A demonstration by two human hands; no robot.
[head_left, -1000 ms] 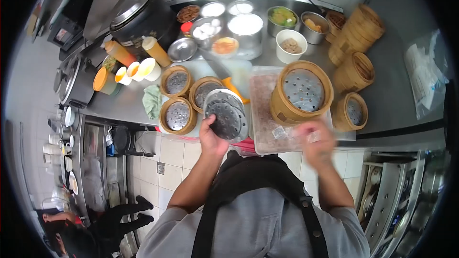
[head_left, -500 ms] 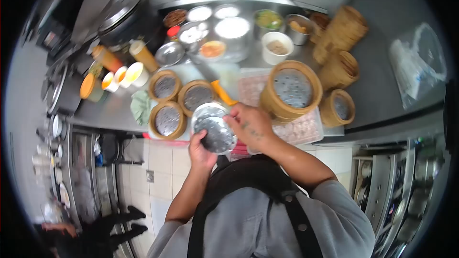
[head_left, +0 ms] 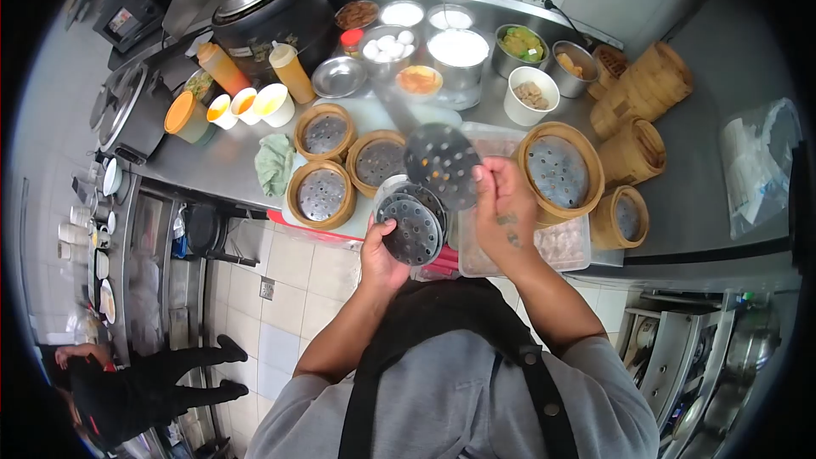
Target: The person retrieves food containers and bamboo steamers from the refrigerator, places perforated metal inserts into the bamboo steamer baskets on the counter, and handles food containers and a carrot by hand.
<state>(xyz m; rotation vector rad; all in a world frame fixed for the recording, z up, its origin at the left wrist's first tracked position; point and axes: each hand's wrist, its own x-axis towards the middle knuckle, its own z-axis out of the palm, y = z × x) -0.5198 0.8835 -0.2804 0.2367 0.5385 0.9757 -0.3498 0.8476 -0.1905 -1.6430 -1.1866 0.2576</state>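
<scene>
My left hand [head_left: 384, 257] grips a small stack of round perforated metal discs [head_left: 411, 231], thumb on top; a pale round rim shows behind them. Pinched at its edge by my right hand [head_left: 507, 202] is one more perforated metal disc [head_left: 442, 166], raised above and right of the stack. Left of my hands stand three short bamboo steamers, among them a front one [head_left: 293, 197] and a right one [head_left: 353, 157], each with a perforated disc inside. A taller bamboo steamer [head_left: 592, 146], also holding a disc, is just right of my right hand.
A clear plastic tray [head_left: 571, 257] lies under the tall steamer. Further right stand stacked bamboo steamers [head_left: 642, 85]. Metal bowls [head_left: 520, 59] and a white tub [head_left: 512, 109] line the back. A green cloth [head_left: 274, 166] and sauce bottles [head_left: 291, 70] are left. Another person [head_left: 144, 387] stands lower left.
My right hand has lifted one perforated disc off the stack, up and away from my left hand. The stack has tilted, showing several discs. The whole view has shifted.
</scene>
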